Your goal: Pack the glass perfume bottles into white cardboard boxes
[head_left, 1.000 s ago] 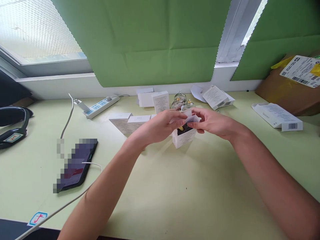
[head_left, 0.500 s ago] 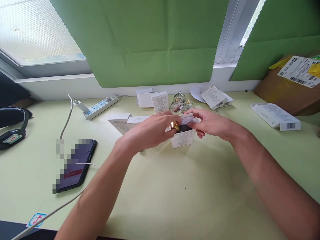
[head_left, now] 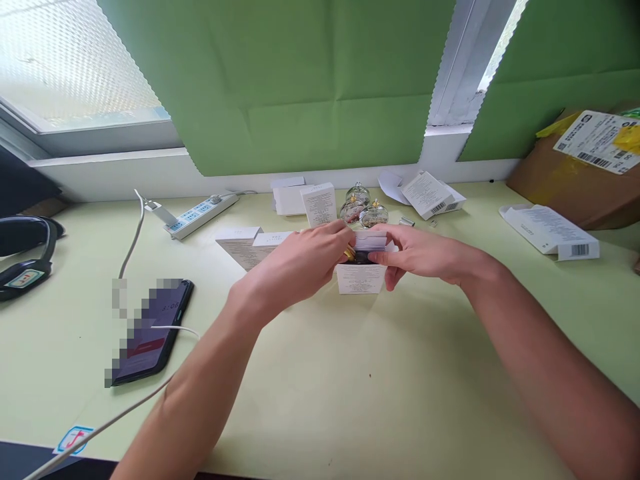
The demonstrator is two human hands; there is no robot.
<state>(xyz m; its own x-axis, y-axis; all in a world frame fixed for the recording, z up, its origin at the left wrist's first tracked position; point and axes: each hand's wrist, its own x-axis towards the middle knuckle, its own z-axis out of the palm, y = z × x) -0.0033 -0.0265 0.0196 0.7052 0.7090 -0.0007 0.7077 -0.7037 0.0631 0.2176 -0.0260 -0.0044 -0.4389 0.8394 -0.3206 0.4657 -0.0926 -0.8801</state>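
Two hands flank the white box [head_left: 361,280]: left hand [head_left: 300,263] pinches the gold cap [head_left: 349,254] inside, right hand [head_left: 420,250] grips its flap [head_left: 373,239].

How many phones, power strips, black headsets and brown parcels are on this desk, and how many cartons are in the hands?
Phone: 1
Power strip: 1
Black headset: 1
Brown parcel: 1
Open white carton, held between left hand and right hand: 1
Total: 5
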